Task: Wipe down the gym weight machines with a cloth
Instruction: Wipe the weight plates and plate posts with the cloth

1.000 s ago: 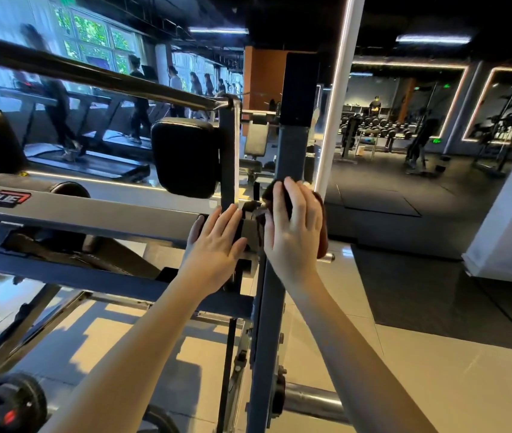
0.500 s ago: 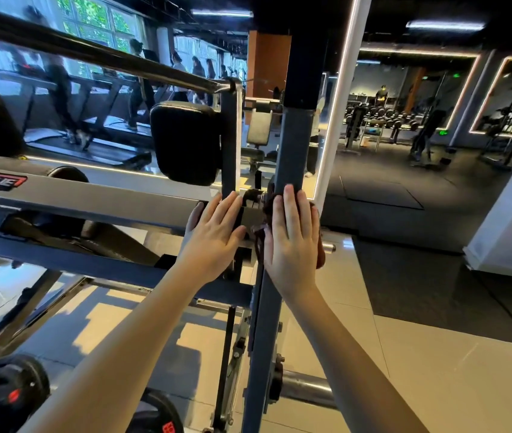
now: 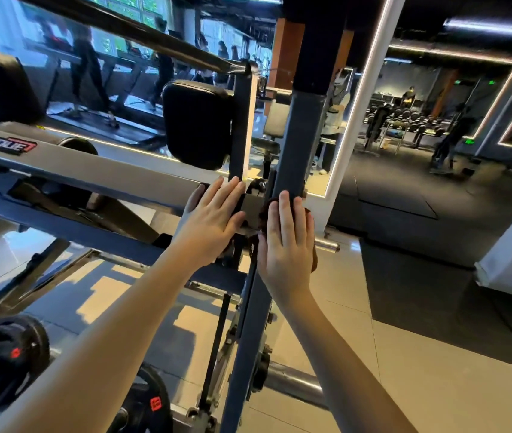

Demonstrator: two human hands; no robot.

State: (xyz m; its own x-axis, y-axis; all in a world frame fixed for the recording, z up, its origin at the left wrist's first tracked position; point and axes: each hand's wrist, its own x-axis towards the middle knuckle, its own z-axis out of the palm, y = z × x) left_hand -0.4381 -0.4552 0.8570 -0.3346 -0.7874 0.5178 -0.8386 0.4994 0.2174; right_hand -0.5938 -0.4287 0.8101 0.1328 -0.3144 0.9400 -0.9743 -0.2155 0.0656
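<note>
A grey-blue upright post of the weight machine runs up the middle of the view. My right hand lies flat with straight fingers against this post, pressing a dark reddish-brown cloth onto it; only the cloth's edges show around my fingers. My left hand rests open with straight fingers on the end of the light grey crossbeam, right beside the post at the joint bracket.
A black pad hangs just above my left hand. Black weight plates sit low at the left. A chrome peg sticks out right of the post. Tiled floor and dark mats lie to the right; people and treadmills stand behind.
My right hand with the cloth has slid down the post. The left hand stayed on the crossbeam end.
</note>
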